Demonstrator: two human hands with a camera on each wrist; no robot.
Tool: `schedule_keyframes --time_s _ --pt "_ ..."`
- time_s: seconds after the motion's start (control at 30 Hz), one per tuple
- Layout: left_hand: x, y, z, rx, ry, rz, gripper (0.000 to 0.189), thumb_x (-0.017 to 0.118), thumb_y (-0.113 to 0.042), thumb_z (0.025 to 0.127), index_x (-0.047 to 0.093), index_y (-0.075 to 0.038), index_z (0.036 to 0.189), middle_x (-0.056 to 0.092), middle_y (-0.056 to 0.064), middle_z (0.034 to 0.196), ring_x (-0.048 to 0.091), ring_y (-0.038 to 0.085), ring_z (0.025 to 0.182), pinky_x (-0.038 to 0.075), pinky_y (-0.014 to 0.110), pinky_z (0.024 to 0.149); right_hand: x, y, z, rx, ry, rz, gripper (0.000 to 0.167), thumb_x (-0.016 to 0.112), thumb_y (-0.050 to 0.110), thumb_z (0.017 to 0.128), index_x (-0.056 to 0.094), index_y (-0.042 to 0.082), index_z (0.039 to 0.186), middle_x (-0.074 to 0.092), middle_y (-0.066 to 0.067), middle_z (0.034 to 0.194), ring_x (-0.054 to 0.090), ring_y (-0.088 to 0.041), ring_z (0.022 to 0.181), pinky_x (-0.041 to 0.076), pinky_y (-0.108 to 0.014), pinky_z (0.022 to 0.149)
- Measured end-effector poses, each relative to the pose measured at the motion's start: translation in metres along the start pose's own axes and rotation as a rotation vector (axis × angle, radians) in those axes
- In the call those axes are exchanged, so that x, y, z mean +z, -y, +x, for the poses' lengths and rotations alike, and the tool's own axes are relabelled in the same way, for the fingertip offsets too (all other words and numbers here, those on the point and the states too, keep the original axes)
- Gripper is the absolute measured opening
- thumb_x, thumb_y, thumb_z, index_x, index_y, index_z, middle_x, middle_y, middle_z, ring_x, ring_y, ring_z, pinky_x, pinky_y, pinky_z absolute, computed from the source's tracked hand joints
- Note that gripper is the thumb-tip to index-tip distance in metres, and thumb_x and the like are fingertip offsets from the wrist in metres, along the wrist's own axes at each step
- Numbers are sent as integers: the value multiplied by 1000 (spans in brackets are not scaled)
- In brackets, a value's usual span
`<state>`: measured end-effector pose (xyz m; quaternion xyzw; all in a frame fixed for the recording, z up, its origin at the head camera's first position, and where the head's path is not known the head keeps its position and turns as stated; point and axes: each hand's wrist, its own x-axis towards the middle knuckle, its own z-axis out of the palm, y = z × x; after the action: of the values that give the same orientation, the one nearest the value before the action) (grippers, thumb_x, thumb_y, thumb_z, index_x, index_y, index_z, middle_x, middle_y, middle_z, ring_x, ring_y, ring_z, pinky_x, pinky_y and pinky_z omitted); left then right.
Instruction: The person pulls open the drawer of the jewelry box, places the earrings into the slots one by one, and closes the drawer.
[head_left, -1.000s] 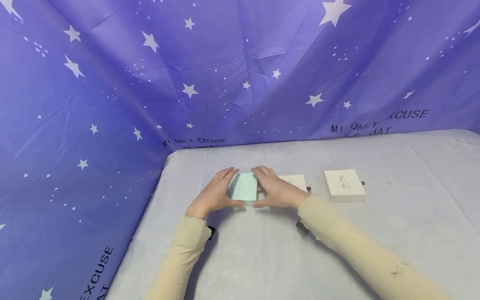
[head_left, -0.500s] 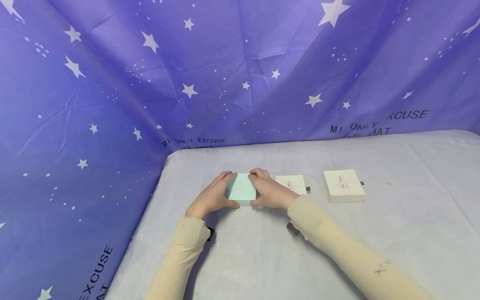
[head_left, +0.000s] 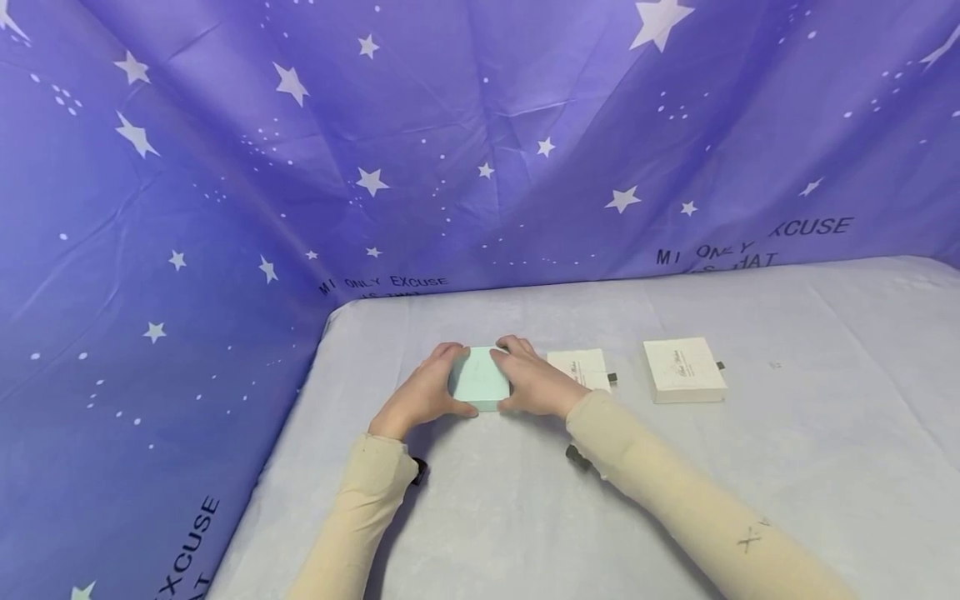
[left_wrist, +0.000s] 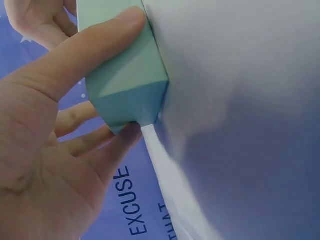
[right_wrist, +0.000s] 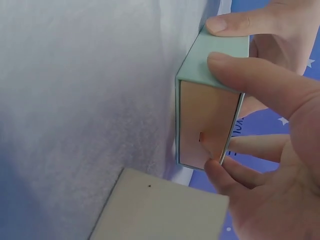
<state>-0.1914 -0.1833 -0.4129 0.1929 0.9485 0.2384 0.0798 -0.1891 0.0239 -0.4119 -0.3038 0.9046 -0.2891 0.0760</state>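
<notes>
A mint-green drawer box [head_left: 482, 379] rests on the cloth-covered table, between my two hands. My left hand [head_left: 426, 393] grips its left end, the thumb on the near side and the other fingers reaching round the far side. At the right end, my right hand [head_left: 542, 382] holds it the same way. The right wrist view shows that end: a peach drawer front [right_wrist: 202, 112] sits about level with the green sleeve's edge, with a small orange tab [right_wrist: 211, 147] near a right fingertip.
A cream box [head_left: 581, 367] with a dark tab lies just right of my right hand, partly hidden by it. Another cream box [head_left: 684, 369] with printing and a dark tab lies farther right. A purple star-patterned curtain [head_left: 480, 167] hangs behind and left of the table [head_left: 810, 467].
My right hand has moved a little left, closer to my left hand. The orange bit seen at the green box's right end earlier no longer shows in the head view.
</notes>
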Motion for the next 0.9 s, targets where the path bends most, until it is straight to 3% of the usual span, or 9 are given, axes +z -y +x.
schedule_keyframes --time_s 0.4,0.9 --pt "-7 -6 -10 36 -72 41 99 96 -27 61 48 -5 145 48 11 146 53 29 127 44 44 107 -2 6 -5 -14 -62 -32 73 86 11 69 55 -3 134 40 -26 145 37 -38 133 44 -47 105" --pt "-12 -34 -39 97 -159 50 93 95 -36 61 54 -10 141 50 9 145 55 29 124 48 45 101 -22 15 -42 -111 -112 -70 70 88 17 69 57 0 131 43 -22 141 39 -35 129 47 -46 102"
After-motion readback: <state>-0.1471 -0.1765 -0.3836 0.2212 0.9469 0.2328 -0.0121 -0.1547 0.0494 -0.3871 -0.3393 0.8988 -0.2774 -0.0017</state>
